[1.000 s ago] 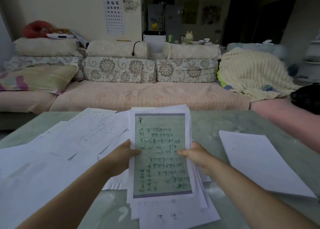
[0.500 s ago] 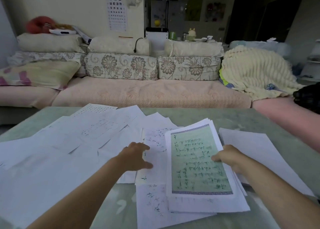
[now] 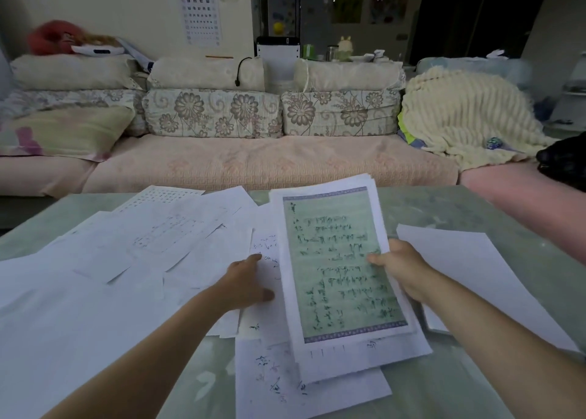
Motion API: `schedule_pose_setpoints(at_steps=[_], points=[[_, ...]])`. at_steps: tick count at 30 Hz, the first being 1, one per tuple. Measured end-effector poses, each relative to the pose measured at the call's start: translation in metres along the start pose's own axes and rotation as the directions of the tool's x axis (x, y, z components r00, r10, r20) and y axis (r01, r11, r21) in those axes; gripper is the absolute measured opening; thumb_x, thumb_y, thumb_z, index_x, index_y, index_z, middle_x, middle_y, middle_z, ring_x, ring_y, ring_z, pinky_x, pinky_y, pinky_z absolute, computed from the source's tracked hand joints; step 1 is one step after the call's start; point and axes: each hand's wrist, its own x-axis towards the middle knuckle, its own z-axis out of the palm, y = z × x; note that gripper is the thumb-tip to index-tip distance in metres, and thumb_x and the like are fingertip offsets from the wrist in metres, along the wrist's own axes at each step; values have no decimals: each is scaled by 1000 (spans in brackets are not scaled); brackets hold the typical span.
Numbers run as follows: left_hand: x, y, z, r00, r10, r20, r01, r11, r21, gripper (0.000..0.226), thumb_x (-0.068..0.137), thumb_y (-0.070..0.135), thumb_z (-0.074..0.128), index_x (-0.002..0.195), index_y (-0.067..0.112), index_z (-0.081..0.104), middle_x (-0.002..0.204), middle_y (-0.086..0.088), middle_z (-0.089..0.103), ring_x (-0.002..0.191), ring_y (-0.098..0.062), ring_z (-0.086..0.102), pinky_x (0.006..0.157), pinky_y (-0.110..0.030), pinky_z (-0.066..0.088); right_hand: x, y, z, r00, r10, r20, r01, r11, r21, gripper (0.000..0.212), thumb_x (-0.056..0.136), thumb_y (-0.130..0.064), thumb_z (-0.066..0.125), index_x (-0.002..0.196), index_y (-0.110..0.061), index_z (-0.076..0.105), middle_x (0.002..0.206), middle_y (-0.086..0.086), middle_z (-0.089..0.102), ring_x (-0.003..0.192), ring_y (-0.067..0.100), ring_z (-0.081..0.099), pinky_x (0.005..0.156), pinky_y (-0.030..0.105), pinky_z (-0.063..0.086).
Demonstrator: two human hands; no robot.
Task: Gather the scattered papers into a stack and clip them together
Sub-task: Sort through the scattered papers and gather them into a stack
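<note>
Green table (image 3: 444, 209), right hand (image 3: 402, 269) pinching paper stack (image 3: 339, 269), left hand (image 3: 244, 282) on loose sheets (image 3: 158, 238)

The fingers of the right hand (image 3: 400, 268) are hidden behind the gathered sheaf of white sheets topped by a green handwritten page (image 3: 341, 269); only the thumb shows. Its handwriting is too blurred to read. Beneath the left hand (image 3: 244, 284), the fingertips cover part of a loose white scribbled sheet (image 3: 269, 257). No clip can be made out.
</note>
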Motion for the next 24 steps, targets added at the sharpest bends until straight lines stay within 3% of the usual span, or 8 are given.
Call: schedule_pose_setpoints(at_steps=[5,8,10,12,16,19,21,24], points=[[0,5,2,986,62,-152,-88,980,-176,52,102,24,37,152,20,21,150,-9,40,130,-29,46,108,-39,38,9,7,38,998,20,-67,-40,948,-315,19,91,-12,61,109,-9,62,90,7,64,73,20,60,52,24,42],[-3,10,3,994,71,-80,-90,963,-252,70,94,53,51,150,22,24,149,-5,40,131,-28,44,109,-43,37,19,5,58,989,107,-100,-131,950,-284,35,83,-11,61,118,-7,65,105,11,69,90,29,66,65,27,53],[-7,10,7,996,87,35,-87,996,24,107,67,78,63,151,26,21,154,0,33,138,-26,35,112,-46,34,26,0,63,980,185,-74,-196,958,-207,48,82,-10,65,130,-6,59,123,13,63,108,32,61,83,34,53],[-9,7,14,992,119,41,-125,967,220,123,56,86,60,154,28,13,161,4,12,147,-22,13,119,-46,20,30,-5,62,971,235,-54,-241,954,-179,55,84,-6,67,136,-1,51,133,15,56,118,34,55,85,34,46],[-7,8,16,992,124,3,-121,965,233,119,59,84,61,154,31,11,163,6,5,149,-20,5,120,-45,14,32,-2,53,962,274,0,-270,947,-173,42,85,-3,70,121,5,50,125,12,54,109,29,52,86,32,42],[-10,10,15,993,122,-3,-118,967,228,118,60,82,63,154,32,11,162,7,8,148,-19,8,119,-45,15,30,5,55,973,221,65,-199,947,-251,47,81,-5,76,124,1,59,124,13,64,109,29,61,93,34,50],[-10,9,15,993,118,-26,-112,979,169,116,63,77,67,154,29,11,161,6,13,147,-20,13,118,-46,20,27,5,53,986,155,54,-137,959,-249,44,84,-5,75,125,-1,60,121,11,66,102,25,61,86,30,49],[-8,12,14,976,72,-207,-80,996,-30,109,74,57,73,155,18,10,160,-2,20,145,-26,19,117,-47,25,23,1,44,999,52,6,-50,984,-171,40,87,-14,74,123,-5,61,114,7,67,99,23,64,79,29,52]])
